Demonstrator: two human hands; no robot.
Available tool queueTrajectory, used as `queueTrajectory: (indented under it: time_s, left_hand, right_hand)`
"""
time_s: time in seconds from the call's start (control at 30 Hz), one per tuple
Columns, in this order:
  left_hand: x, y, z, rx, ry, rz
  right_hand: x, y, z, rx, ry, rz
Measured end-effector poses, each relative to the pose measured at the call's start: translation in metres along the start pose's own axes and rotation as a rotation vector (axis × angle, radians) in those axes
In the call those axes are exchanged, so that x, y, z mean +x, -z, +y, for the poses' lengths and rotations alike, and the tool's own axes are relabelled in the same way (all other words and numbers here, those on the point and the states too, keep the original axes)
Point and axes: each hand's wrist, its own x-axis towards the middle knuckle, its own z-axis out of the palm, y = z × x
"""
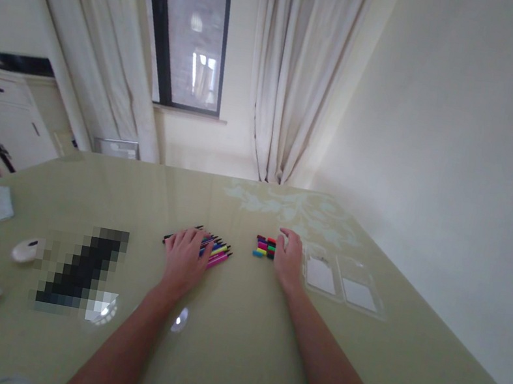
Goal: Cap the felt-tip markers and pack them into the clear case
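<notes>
Fingers of the left hand (185,256) lie partly spread, draped over slim multicoloured plastic pens with dark pointed tips (219,259); whether they grip any, I can't tell; the pens fan out beneath and beyond the palm, some crossing, so a lopsided push could send the loose outer ones rolling across the glossy pale-green tabletop (227,359); over to the right, a cluster of short, bright, cap-like pieces (263,246) sits just beside the right hand (288,260), its fingers loosely curled, thumb a little apart, any hold hidden from here; a careless sideways nudge might scatter that cluster; furthest right, the clear plastic two-panelled case (340,279) lies flat, close by that wrist, and a wide sweep of the forearm could knock it askew.
</notes>
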Motion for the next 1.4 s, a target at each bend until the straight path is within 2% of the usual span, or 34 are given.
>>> queueTrajectory:
  time_s: [0.13,0.27,0.37,0.5,0.67,1.4]
  left_hand:
    - [-0.003,0.006,0.006,0.021,-0.136,-0.131]
    - [-0.007,0.007,0.01,0.082,-0.222,-0.17]
    - [-0.008,0.005,0.011,0.085,-0.23,-0.172]
    - [-0.01,0.001,0.013,0.029,-0.248,-0.189]
    - [-0.013,-0.003,0.017,-0.04,-0.298,-0.202]
    - [-0.016,-0.003,0.022,-0.109,-0.297,-0.195]
  right_hand:
    - [0.005,0.002,0.011,0.011,0.023,-0.009]
    - [0.005,-0.004,0.015,-0.011,0.097,-0.073]
    - [0.002,-0.008,0.012,-0.019,0.179,-0.144]
    - [-0.002,-0.009,0.005,-0.054,0.215,-0.19]
    - [-0.002,-0.009,0.005,-0.071,0.199,-0.182]
    - [0.003,-0.013,0.016,-0.019,0.172,-0.229]
